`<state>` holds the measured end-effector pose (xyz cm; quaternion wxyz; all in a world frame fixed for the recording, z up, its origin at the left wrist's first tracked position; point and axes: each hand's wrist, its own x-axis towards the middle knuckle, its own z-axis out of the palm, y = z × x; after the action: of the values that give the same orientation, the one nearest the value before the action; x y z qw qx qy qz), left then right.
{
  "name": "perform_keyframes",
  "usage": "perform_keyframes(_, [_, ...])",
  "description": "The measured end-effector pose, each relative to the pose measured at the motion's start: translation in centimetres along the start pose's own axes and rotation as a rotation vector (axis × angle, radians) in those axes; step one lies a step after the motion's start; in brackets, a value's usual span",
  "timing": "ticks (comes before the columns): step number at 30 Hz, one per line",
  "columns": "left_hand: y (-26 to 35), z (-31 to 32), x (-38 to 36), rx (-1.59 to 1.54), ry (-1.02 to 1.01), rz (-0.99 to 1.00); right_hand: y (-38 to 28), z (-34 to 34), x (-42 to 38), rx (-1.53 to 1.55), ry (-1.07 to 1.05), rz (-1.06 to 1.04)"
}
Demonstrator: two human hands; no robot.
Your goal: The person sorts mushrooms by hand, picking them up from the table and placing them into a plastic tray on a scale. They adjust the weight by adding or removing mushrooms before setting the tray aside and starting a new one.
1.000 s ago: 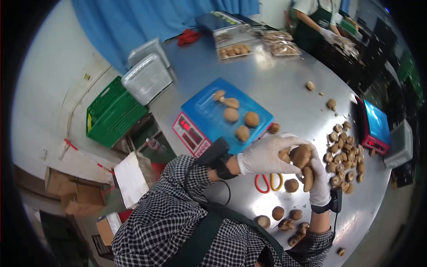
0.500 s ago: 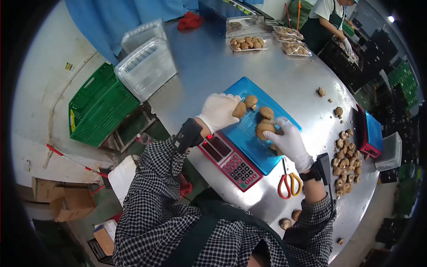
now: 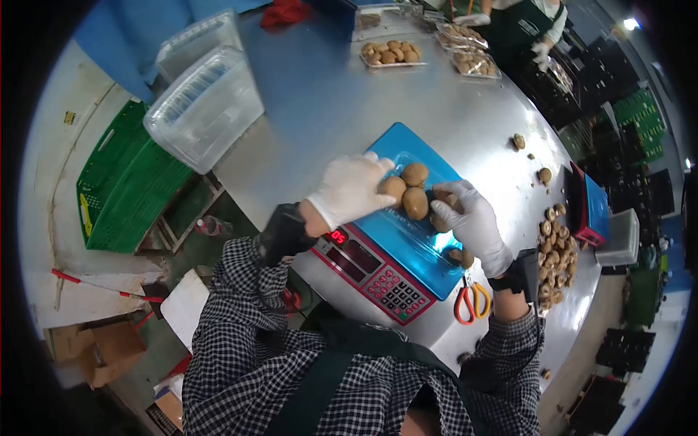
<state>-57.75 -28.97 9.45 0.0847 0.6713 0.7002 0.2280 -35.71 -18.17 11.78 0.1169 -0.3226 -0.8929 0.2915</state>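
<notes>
My gloved left hand (image 3: 352, 187) curls around a brown mushroom (image 3: 392, 188) at the left side of the blue scale plate (image 3: 398, 142). More mushrooms (image 3: 415, 204) lie beside it in a clear tray on the plate. On the right, my gloved right hand (image 3: 471, 218) has its fingers around a mushroom (image 3: 441, 220); its grip is partly hidden. A small mushroom piece (image 3: 456, 254) lies under that hand. The red scale panel (image 3: 374, 280) shows lit digits. Scissors (image 3: 472, 301) with red and yellow handles lie right of the scale.
Loose mushrooms (image 3: 558, 254) are heaped at the right near a second scale (image 3: 592, 207) and a clear container (image 3: 618, 236). Stacked clear trays (image 3: 207, 109) stand at the left by a green crate (image 3: 127, 185). Packed mushrooms (image 3: 392, 53) and a person (image 3: 520, 29) are at the back.
The view has shifted. The mushrooms at my left hand now sit closer together, and my right hand has moved slightly away from the middle mushroom.
</notes>
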Motion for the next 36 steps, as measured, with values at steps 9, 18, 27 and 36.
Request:
perform_keyframes(9, [5.4, 2.8, -0.5, -0.247, 0.097, 0.287, 0.6, 2.9, -3.7, 0.131, 0.235, -0.037])
perform_keyframes(18, [5.2, 3.6, -1.8, -0.290, 0.103, 0.253, 2.6, 1.1, -6.9, 0.187, 0.334, 0.059])
perform_keyframes(27, [5.2, 2.2, 1.6, -0.550, 0.073, 0.088, 4.1, 1.9, -7.1, -0.285, 0.254, -0.205])
perform_keyframes(36, [4.9, 2.8, 0.9, -0.479, 0.082, 0.158, 3.4, 1.6, -7.8, -0.252, 0.224, -0.167])
